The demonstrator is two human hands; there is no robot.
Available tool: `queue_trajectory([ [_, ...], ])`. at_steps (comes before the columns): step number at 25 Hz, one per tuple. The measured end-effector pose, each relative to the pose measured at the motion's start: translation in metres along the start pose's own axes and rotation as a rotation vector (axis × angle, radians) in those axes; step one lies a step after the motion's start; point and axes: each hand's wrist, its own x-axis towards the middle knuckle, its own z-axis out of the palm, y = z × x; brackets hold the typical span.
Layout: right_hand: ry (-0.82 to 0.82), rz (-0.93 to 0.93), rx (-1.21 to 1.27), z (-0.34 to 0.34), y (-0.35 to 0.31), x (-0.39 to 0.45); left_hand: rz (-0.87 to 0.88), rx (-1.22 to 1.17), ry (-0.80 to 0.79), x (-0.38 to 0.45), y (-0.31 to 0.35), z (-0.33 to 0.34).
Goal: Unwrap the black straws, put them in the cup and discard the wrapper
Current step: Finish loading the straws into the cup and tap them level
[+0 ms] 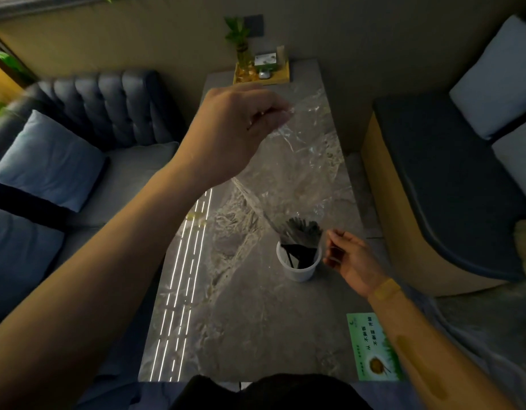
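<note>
My left hand (241, 125) is raised high over the table, pinching the top of a clear plastic wrapper (297, 161). The wrapper hangs down to the white cup (298, 269). Black straws (300, 244) stand bundled in the cup, their upper ends still inside the wrapper's lower end. My right hand (349, 257) hovers just right of the cup, fingers loosely curled, holding nothing that I can see.
The grey marbled table (241, 306) has a green printed card (374, 347) at its near right corner. A yellow tray (261, 74) with a plant vase and small items sits at the far end. A dark sofa (78, 143) flanks the left, a bench (448, 179) the right.
</note>
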Motion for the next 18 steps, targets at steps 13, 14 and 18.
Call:
queue_trajectory([
  [13, 0.074, -0.024, 0.040, 0.009, -0.014, -0.005, 0.006, 0.018, 0.015, -0.001, -0.009, 0.000],
  [14, 0.071, -0.027, 0.038, 0.010, -0.016, -0.005, 0.007, 0.023, 0.019, 0.000, -0.010, -0.001],
  [18, 0.047, -0.057, 0.013, 0.019, -0.024, -0.005, -0.067, 0.013, 0.077, -0.004, -0.027, -0.013],
])
